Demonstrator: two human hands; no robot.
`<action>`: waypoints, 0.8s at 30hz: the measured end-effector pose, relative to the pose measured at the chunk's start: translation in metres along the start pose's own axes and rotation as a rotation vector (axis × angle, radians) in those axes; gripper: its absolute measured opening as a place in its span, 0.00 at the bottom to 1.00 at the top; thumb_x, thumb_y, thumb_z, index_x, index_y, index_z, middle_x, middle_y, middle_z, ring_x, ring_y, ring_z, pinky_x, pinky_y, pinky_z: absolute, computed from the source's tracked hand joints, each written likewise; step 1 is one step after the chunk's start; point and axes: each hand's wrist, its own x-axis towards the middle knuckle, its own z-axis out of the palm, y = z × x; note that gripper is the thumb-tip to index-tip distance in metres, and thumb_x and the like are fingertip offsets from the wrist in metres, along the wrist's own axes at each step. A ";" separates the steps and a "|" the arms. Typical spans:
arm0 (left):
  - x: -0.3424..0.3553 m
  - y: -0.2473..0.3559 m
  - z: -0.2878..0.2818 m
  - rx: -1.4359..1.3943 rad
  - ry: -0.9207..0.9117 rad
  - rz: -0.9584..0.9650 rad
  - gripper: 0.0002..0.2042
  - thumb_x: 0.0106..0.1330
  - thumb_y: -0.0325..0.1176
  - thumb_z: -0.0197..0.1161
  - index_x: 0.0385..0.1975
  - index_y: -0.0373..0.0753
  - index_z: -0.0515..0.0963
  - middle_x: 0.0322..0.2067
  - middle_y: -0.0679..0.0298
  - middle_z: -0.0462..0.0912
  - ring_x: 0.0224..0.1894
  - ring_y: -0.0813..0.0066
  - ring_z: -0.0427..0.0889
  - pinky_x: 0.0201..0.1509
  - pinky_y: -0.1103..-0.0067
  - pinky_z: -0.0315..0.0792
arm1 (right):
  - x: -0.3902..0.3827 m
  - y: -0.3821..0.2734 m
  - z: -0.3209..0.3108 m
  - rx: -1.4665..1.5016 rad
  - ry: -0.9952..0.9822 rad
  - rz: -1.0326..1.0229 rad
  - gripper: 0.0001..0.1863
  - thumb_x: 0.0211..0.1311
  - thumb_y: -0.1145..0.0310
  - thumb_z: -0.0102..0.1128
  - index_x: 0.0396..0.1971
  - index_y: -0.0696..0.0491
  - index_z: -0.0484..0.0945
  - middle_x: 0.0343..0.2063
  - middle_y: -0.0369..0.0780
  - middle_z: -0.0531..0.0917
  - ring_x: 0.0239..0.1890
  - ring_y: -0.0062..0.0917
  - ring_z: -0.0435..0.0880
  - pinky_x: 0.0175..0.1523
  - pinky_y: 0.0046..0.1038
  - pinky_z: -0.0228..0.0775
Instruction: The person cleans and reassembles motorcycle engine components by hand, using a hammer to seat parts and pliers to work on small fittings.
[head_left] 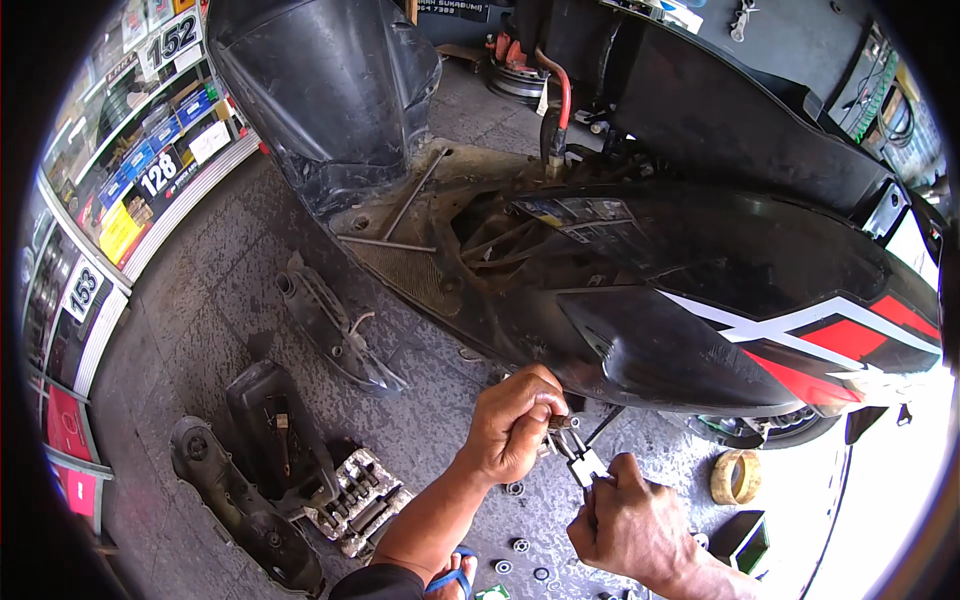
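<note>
Below the side panel of a black scooter (690,360), both my hands work close together. My left hand (512,425) is closed on a small brownish metal part (563,423), gripped between thumb and fingers. My right hand (640,525) wraps round a pair of pliers (587,465), whose handles are mostly hidden in the fist. Its two slim metal jaws reach up to the small part and seem to touch it. What kind of part it is cannot be made out.
On the grey floor at left lie a long engine cover (215,490), a black tray (270,420), a greasy metal block (362,500) and a curved cover (335,335). A T-shaped wrench (400,215) rests on the scooter's footboard. Small bearings (520,545) and a yellowish ring (735,477) lie nearby.
</note>
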 end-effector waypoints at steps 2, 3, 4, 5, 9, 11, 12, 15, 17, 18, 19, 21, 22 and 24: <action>0.000 0.000 0.000 0.001 -0.005 -0.004 0.08 0.74 0.25 0.52 0.33 0.33 0.76 0.28 0.57 0.79 0.29 0.68 0.79 0.34 0.75 0.74 | 0.000 -0.001 0.000 -0.014 0.003 -0.004 0.11 0.52 0.64 0.63 0.21 0.56 0.81 0.28 0.44 0.74 0.11 0.35 0.77 0.19 0.37 0.77; 0.000 0.000 0.000 -0.001 -0.005 -0.003 0.08 0.74 0.26 0.52 0.33 0.33 0.76 0.28 0.57 0.79 0.29 0.68 0.79 0.34 0.75 0.74 | 0.000 -0.001 0.000 -0.021 0.005 -0.007 0.11 0.52 0.64 0.63 0.21 0.56 0.81 0.28 0.44 0.74 0.11 0.35 0.77 0.19 0.37 0.77; 0.001 0.000 0.001 -0.002 -0.005 0.000 0.08 0.74 0.26 0.52 0.33 0.33 0.76 0.28 0.57 0.79 0.29 0.68 0.79 0.34 0.75 0.74 | 0.000 -0.001 -0.001 -0.016 -0.001 -0.003 0.11 0.52 0.64 0.63 0.20 0.56 0.81 0.28 0.44 0.74 0.11 0.35 0.77 0.19 0.37 0.77; 0.001 0.000 0.001 -0.003 -0.004 0.002 0.08 0.74 0.26 0.52 0.33 0.33 0.76 0.28 0.57 0.79 0.29 0.68 0.79 0.34 0.75 0.74 | 0.000 -0.001 -0.001 -0.012 -0.007 -0.001 0.11 0.52 0.63 0.63 0.20 0.57 0.80 0.28 0.44 0.74 0.11 0.35 0.77 0.20 0.37 0.77; 0.000 -0.001 0.000 -0.001 -0.008 -0.003 0.09 0.75 0.27 0.51 0.33 0.33 0.76 0.29 0.57 0.79 0.29 0.69 0.79 0.34 0.75 0.74 | 0.002 0.001 -0.003 0.078 -0.016 -0.035 0.12 0.52 0.64 0.63 0.19 0.58 0.80 0.27 0.44 0.74 0.11 0.36 0.76 0.21 0.37 0.77; 0.000 0.000 0.000 -0.016 -0.007 -0.013 0.09 0.75 0.28 0.51 0.33 0.33 0.76 0.29 0.57 0.79 0.29 0.69 0.79 0.34 0.75 0.74 | 0.004 0.003 -0.004 0.103 -0.053 -0.037 0.11 0.52 0.66 0.63 0.19 0.58 0.79 0.26 0.44 0.74 0.12 0.37 0.76 0.22 0.37 0.78; 0.000 0.000 0.000 -0.018 -0.010 -0.021 0.09 0.75 0.28 0.51 0.33 0.33 0.76 0.29 0.57 0.79 0.29 0.69 0.79 0.34 0.75 0.74 | 0.004 0.004 -0.005 0.115 -0.071 -0.039 0.11 0.52 0.66 0.63 0.19 0.59 0.79 0.25 0.44 0.74 0.13 0.37 0.77 0.22 0.37 0.78; 0.000 0.000 0.000 -0.023 -0.015 -0.029 0.10 0.76 0.29 0.51 0.33 0.33 0.76 0.29 0.57 0.79 0.29 0.70 0.79 0.34 0.75 0.73 | 0.007 0.008 -0.006 0.216 -0.086 -0.107 0.11 0.52 0.67 0.63 0.18 0.59 0.78 0.24 0.45 0.75 0.15 0.37 0.77 0.23 0.38 0.78; 0.000 0.000 0.000 -0.024 -0.012 -0.014 0.10 0.76 0.29 0.52 0.33 0.33 0.76 0.29 0.57 0.78 0.29 0.70 0.79 0.34 0.76 0.73 | 0.008 0.011 -0.006 0.211 -0.135 -0.058 0.11 0.52 0.67 0.63 0.18 0.59 0.78 0.23 0.46 0.75 0.16 0.38 0.78 0.24 0.37 0.78; 0.000 0.000 0.000 -0.026 -0.013 -0.027 0.10 0.76 0.30 0.52 0.33 0.33 0.76 0.29 0.57 0.78 0.29 0.70 0.78 0.34 0.76 0.73 | 0.008 0.012 -0.005 0.210 -0.160 -0.034 0.11 0.52 0.67 0.63 0.18 0.59 0.78 0.23 0.47 0.76 0.16 0.38 0.78 0.24 0.37 0.78; -0.001 0.000 0.000 -0.028 -0.015 -0.039 0.10 0.76 0.30 0.51 0.33 0.33 0.76 0.29 0.57 0.78 0.29 0.70 0.78 0.34 0.76 0.73 | 0.008 0.014 -0.004 0.209 -0.140 -0.043 0.11 0.51 0.67 0.63 0.18 0.59 0.78 0.23 0.47 0.75 0.16 0.38 0.78 0.24 0.37 0.78; -0.002 0.001 0.000 -0.022 -0.009 -0.046 0.11 0.77 0.31 0.51 0.33 0.33 0.76 0.29 0.57 0.78 0.29 0.70 0.78 0.34 0.76 0.72 | 0.007 0.015 -0.003 0.209 -0.101 -0.060 0.11 0.51 0.68 0.63 0.18 0.59 0.78 0.22 0.47 0.75 0.16 0.39 0.78 0.24 0.37 0.79; -0.002 0.000 0.000 -0.016 -0.004 -0.038 0.11 0.77 0.31 0.51 0.33 0.33 0.76 0.29 0.57 0.78 0.29 0.70 0.78 0.34 0.76 0.72 | 0.007 0.015 -0.003 0.205 -0.092 -0.067 0.10 0.50 0.68 0.63 0.18 0.59 0.78 0.22 0.47 0.75 0.16 0.39 0.78 0.24 0.37 0.79; -0.003 0.000 0.001 -0.014 0.004 -0.029 0.12 0.78 0.33 0.51 0.33 0.33 0.76 0.29 0.57 0.78 0.29 0.69 0.78 0.34 0.76 0.72 | 0.005 0.016 -0.003 0.194 -0.080 -0.085 0.10 0.50 0.68 0.63 0.18 0.59 0.79 0.22 0.47 0.75 0.15 0.40 0.78 0.24 0.38 0.79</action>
